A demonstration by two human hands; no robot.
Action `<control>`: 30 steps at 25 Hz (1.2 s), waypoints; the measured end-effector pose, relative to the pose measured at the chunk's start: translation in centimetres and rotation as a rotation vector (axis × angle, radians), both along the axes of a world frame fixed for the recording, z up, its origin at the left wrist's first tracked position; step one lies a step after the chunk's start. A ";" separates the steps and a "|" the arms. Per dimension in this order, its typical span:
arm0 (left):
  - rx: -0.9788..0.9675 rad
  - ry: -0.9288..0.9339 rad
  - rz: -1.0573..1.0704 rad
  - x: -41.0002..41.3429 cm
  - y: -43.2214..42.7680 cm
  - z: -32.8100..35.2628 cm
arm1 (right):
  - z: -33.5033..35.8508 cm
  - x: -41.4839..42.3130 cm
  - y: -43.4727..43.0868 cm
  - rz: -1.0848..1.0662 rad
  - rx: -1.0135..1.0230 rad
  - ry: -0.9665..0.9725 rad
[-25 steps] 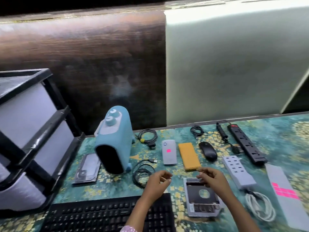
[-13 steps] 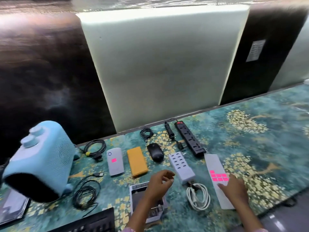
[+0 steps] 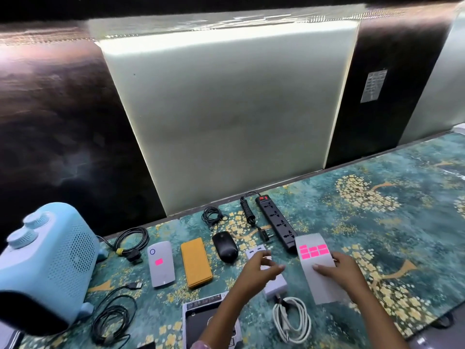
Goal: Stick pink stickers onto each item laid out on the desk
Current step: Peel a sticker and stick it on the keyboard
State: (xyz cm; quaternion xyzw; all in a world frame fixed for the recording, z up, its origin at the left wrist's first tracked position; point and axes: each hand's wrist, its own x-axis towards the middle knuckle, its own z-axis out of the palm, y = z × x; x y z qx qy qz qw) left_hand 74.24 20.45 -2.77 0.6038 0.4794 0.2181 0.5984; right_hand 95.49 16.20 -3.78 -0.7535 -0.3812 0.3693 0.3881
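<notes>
I am watching the sticker sheet [image 3: 319,275] lying flat on the desk [image 3: 377,222], just right of the white hub [image 3: 273,283] and touching the near end of the power strip [image 3: 276,222]. Six pink stickers [image 3: 314,251] are sitting in two rows at its far end; the rest of the backing is showing bare.

My right hand [image 3: 338,269] is pressing the sheet down with spread fingers, holding nothing. My left hand [image 3: 259,269] is hovering over the hub with fingers curled and thumb near the fingertips; I cannot tell whether a sticker is pinched there.

I am judging the stickers as nearly weightless, thin and limp, likely to curl or fold onto themselves once peeled. The backing is looking light and slick, so it will be sliding unless pinned. I am thinking the best hold is a fingernail under one sticker's corner, then a light pinch at the edge only, keeping the glue side off the skin.

One sticker is already sitting on the grey power bank [image 3: 161,263]. The yellow case [image 3: 196,264], mouse [image 3: 225,246], hub and power strip are showing none.

No brand is legible. The plaque [image 3: 372,85] on the dark wall carries lines of text too small for me to read.
</notes>
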 end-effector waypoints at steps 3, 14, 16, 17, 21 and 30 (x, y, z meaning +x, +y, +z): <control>-0.160 -0.118 0.102 1.7 1.3 1.4 | 2.9 -1.7 0.6 0.308 0.019 0.077; -0.437 -0.334 0.397 0.6 2.8 2.7 | 3.0 -4.1 2.4 0.375 0.194 -0.034; -0.369 -0.252 0.371 0.4 2.7 2.7 | 2.7 -4.9 2.7 0.310 0.456 -0.237; -0.362 -0.236 0.360 0.3 2.6 2.8 | 2.4 -5.3 2.9 0.333 0.538 -0.318; -0.484 -0.283 0.389 0.4 2.2 3.2 | 0.9 -5.9 3.4 0.342 0.594 -0.511; -0.699 -0.301 0.403 0.7 1.6 3.3 | 1.5 -6.8 1.7 0.224 0.868 -0.772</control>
